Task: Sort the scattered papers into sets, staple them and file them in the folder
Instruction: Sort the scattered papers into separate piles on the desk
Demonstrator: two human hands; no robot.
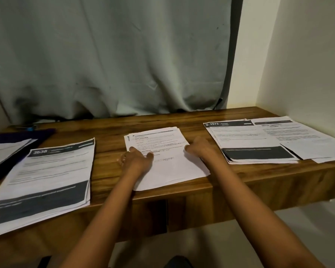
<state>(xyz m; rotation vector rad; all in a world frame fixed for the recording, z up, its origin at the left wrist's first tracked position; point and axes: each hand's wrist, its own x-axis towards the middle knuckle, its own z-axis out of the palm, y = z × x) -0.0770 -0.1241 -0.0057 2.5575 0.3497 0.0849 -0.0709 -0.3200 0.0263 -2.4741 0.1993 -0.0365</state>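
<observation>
Both hands flank the middle stack (pixel 168 163) on the bench (pixel 240 176), apparently squaring it for stapling: the left hand (pixel 135 157) lies with fingers flat on its left edge, the right hand (pixel 198 147) bends fingers at the stack's right edge, grip unclear, while the folder (pixel 37 133) waits far to its left.

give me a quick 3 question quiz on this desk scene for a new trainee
1. True or false: the left hand and right hand both touch the middle stack of papers.
2. Which stack has a top sheet headed 1573? A left, B middle, C right.
3. Fill in: the dark folder lies at the far ____ end of the desk.

Key: 1 true; 2 C, the right stack; 3 left.
</observation>
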